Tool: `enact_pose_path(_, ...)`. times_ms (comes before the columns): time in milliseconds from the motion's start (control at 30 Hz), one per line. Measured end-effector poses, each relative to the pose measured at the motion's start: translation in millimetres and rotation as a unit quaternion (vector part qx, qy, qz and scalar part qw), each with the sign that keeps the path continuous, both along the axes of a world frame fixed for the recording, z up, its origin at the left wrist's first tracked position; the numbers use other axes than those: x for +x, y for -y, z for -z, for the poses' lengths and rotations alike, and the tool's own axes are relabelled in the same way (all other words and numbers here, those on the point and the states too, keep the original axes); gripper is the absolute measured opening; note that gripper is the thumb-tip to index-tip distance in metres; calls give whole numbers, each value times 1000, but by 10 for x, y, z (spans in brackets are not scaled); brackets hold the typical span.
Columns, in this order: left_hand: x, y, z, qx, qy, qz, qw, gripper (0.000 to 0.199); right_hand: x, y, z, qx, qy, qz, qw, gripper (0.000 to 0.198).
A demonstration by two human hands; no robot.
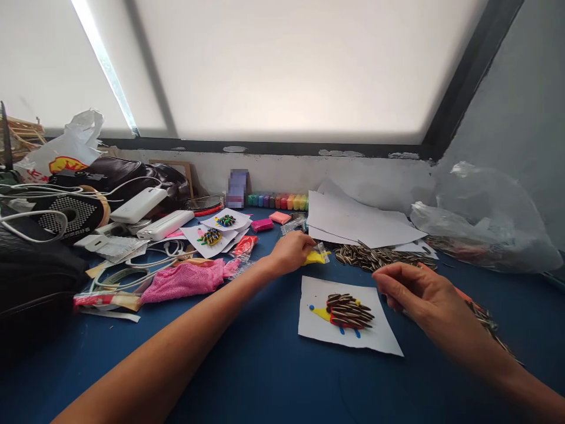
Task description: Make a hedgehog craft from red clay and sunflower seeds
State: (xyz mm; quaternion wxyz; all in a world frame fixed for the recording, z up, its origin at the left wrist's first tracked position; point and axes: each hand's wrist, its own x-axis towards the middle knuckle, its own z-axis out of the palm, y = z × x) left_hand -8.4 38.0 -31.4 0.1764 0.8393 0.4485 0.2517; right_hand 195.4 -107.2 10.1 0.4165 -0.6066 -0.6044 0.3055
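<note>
My left hand (292,253) reaches across the table with its fingers closed on a small packet of yellow modelling clay (316,257); the fingertips are partly hidden. Just right of the white paper sheet (311,288), my right hand (419,294) hovers with thumb and fingers curled together. Whatever those fingertips may hold is hidden. On the sheet lies a hedgehog figure (348,312) with a yellow clay snout, a blue nose, blue legs, a red edge and a back of striped sunflower seeds. A yellow dot sits among the seeds.
A pile of sunflower seeds (375,257) lies before a stack of white paper (353,218). Coloured clay tubs (278,202) line the wall. Two smaller seed figures on paper (227,238), a pink cloth (185,281), cables and power banks (165,225) crowd the left. A plastic bag (498,229) stands right.
</note>
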Motion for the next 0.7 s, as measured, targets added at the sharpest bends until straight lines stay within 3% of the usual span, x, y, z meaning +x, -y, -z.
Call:
enact_pose_path(100,2,10,34,59,-27,-14,998,28,-26,-2,-28,1,-9,29,1000,44)
enact_pose_path(233,6,46,16,83,-45,-20,995,23,-27,4,-38,5,-23,20,1000,43)
enact_pose_path(367,93,191,-151,114,49,-6,992,22,-20,4,-17,7,-24,24,999,38)
enact_pose_path(400,132,253,-211,85,81,20,993,21,-25,4,-16,12,-29,25,999,38)
enact_pose_path(467,217,393,-328,-46,139,98,984,23,-42,8,-24,29,-31,22,999,37)
enact_pose_path(500,255,464,-379,-133,156,149,967,28,-51,11,-31,42,-29,18,999,36)
enact_pose_path(567,312,588,-453,-288,181,256,905,38,-60,21,-41,80,-24,16,996,32)
enact_pose_path(633,341,671,-489,-358,217,316,851,39,-55,31,-37,119,-30,24,992,28)
enact_pose_path(700,347,705,-494,-381,259,312,831,33,-44,42,-19,144,-44,25,988,24)
